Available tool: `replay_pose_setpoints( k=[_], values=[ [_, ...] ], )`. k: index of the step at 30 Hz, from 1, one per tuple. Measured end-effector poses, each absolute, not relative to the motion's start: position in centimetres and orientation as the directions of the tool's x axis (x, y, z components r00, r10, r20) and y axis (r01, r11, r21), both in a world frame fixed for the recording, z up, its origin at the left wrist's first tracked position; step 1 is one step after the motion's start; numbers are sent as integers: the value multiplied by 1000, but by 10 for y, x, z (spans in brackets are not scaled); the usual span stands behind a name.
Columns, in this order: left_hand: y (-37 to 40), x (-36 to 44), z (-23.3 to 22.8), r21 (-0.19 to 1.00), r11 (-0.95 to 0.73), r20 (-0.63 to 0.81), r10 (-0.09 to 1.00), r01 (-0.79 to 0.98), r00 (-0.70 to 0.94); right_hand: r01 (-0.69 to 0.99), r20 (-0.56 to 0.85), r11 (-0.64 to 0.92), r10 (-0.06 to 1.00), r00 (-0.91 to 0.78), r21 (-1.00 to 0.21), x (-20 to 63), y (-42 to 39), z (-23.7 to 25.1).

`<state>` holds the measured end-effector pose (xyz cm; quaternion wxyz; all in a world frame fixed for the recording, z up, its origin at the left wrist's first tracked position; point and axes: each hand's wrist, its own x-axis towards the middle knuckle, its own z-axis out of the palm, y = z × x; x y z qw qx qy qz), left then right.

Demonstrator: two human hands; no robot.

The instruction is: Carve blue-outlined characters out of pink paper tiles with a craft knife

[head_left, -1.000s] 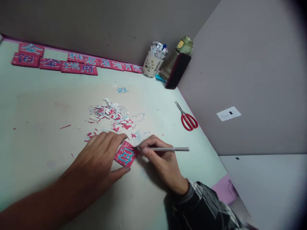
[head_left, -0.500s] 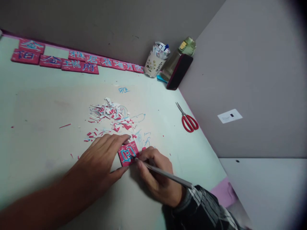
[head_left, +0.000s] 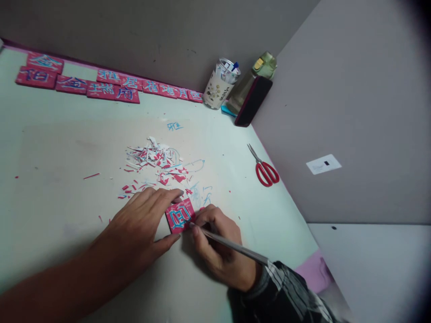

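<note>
Your left hand [head_left: 143,224] presses flat, fingers spread, against the red tile [head_left: 179,216], while your right hand [head_left: 218,244] pinches the knife [head_left: 232,244] at its lower edge.

Left hand [head_left: 143,224] pressed flat, palm down, fingers spread, forearm bare. Right hand [head_left: 218,244] curled in a pen-like grip, wrist in striped sleeve.
</note>
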<state>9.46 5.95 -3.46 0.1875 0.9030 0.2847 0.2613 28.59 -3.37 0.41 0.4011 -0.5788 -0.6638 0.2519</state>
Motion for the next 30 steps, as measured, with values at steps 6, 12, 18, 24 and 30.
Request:
replay_pose_setpoints(
  k=[6, 12, 18, 24, 30],
  values=[
    [61, 94, -35, 489, -769, 359, 608, 412, 708, 588, 235, 195, 972, -8, -785, 285, -33, 3],
    [62, 96, -34, 492, -772, 373, 604, 401, 704, 596, 255, 213, 967, -13, -775, 286, -35, 0],
    [60, 94, -31, 489, -770, 367, 607, 409, 705, 596, 246, 204, 969, -11, -776, 286, -34, -1],
    [61, 95, -30, 500, -767, 372, 610, 403, 700, 621, 263, 231, 964, -41, -749, 286, -33, -1],
    [60, 95, -32, 502, -762, 358, 614, 409, 704, 688, 325, 318, 937, -125, -652, 287, -29, 2]
  ],
)
